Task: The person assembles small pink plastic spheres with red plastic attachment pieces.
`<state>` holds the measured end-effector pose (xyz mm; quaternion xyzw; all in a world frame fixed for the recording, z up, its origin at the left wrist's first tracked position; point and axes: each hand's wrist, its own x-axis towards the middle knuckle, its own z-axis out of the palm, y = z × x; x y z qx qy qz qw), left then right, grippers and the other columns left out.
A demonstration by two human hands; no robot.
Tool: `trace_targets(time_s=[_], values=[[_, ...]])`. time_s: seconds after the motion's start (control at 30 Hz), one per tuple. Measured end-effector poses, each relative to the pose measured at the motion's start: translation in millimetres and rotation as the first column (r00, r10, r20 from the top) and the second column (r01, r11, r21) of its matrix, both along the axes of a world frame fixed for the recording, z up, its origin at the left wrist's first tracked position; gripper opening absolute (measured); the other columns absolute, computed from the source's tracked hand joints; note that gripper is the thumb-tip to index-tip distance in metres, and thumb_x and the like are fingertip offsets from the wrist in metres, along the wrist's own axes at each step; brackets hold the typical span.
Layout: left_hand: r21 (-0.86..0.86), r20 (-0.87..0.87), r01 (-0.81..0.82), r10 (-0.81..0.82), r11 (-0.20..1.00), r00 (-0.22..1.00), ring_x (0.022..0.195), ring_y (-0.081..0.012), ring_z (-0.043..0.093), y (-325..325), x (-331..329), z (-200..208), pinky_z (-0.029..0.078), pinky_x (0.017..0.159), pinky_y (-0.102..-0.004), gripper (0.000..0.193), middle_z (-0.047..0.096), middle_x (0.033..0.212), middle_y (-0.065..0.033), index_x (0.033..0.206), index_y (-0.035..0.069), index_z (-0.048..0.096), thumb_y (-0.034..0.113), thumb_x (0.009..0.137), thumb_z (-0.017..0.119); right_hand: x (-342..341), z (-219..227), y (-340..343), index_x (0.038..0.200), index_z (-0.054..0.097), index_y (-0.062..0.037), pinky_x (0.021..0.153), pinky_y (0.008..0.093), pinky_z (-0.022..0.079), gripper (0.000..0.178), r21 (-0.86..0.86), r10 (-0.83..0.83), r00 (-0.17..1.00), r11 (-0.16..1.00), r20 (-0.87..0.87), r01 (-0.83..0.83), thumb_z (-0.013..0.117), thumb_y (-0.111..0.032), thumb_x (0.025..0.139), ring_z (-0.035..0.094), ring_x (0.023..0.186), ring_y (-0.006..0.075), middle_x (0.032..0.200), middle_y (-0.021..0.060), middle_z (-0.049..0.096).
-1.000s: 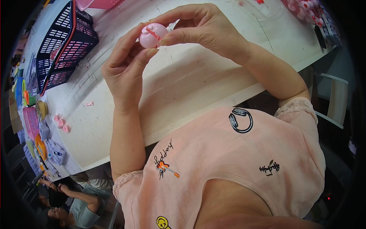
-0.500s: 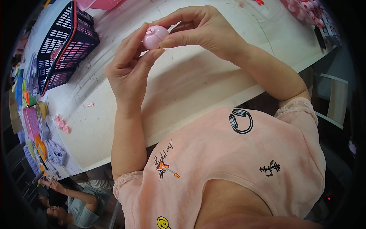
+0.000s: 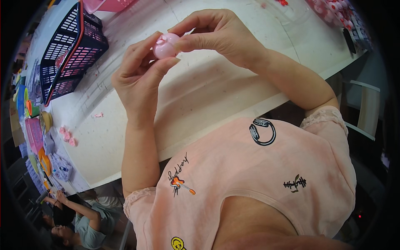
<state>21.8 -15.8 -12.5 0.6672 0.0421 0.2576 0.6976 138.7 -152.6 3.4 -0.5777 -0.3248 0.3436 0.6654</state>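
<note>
Between both hands, above the white table, is a glossy pink ball-shaped piece [image 3: 165,48] with a small raised pink bit on its top. My left hand [image 3: 141,68] grips its left side, with the fingers behind and the thumb along the near side. From the right, my right hand [image 3: 216,37] pinches it between thumb and forefinger, close to the raised bit. Part of the ball is covered by the fingers of both hands.
A dark blue slotted basket [image 3: 71,54] stands at the left, a pink tray [image 3: 108,4] behind it. Small pink pieces [image 3: 67,136] lie on the table [image 3: 208,91] near its left edge. Bagged red and pink items [image 3: 337,14] sit far right. Another person [image 3: 87,221] is at lower left.
Both hands have shifted slightly left and nearer with the pink ball. The ball has turned a little, and my left thumb sits lower, slightly away from its underside.
</note>
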Motion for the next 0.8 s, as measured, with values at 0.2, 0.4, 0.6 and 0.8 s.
trace_targets(time_s=[0.2,0.4,0.6,0.8], values=[[-0.083,-0.009,0.014,-0.015,0.996,1.0,0.089,-0.0144,0.058,-3,2,-1,0.048,0.08,-0.0228,0.039,0.058,0.105,-0.009,0.113,-0.003,0.054,-0.003,0.075,0.064,-3,3,-1,0.102,0.059,-0.0006,0.075,0.0239,0.05,0.027,0.046,0.009,0.997,0.999,0.072,-0.013,0.065,-0.009,0.077,0.061,0.085,0.0133,0.091,0.0085,0.063],[-0.01,-0.084,0.054,-0.055,0.998,0.995,0.098,-0.0196,0.057,-2,3,0,0.05,0.084,-0.0309,0.042,0.056,0.11,-0.0144,0.121,-0.003,0.046,0.003,0.081,0.058,0,-1,-1,0.104,0.058,0.0004,0.074,0.0224,0.049,0.028,0.088,0.001,0.992,0.996,0.128,-0.012,0.064,-0.009,0.078,0.061,0.084,0.0123,0.093,0.0083,0.063],[-0.139,-0.106,-0.015,0.0,0.99,0.994,0.09,-0.0158,0.059,-4,2,2,0.049,0.081,-0.0251,0.039,0.059,0.105,-0.0117,0.117,-0.004,0.049,0.001,0.08,0.06,4,1,2,0.099,0.06,0.0002,0.07,0.0215,0.049,0.024,0.084,-0.073,0.987,0.995,0.142,0.061,0.065,-0.012,0.078,0.06,0.08,0.0102,0.088,0.0062,0.063],[-0.318,-0.058,-0.091,0.076,0.944,0.995,0.091,-0.0194,0.06,12,7,1,0.05,0.081,-0.0264,0.037,0.057,0.105,-0.0122,0.118,-0.003,0.047,0.007,0.084,0.058,50,10,-7,0.091,0.059,0.003,0.068,0.0218,0.048,0.024,-0.353,0.152,0.987,0.928,0.054,-0.123,0.067,-0.013,0.075,0.059,0.076,0.0106,0.08,0.0076,0.062]])
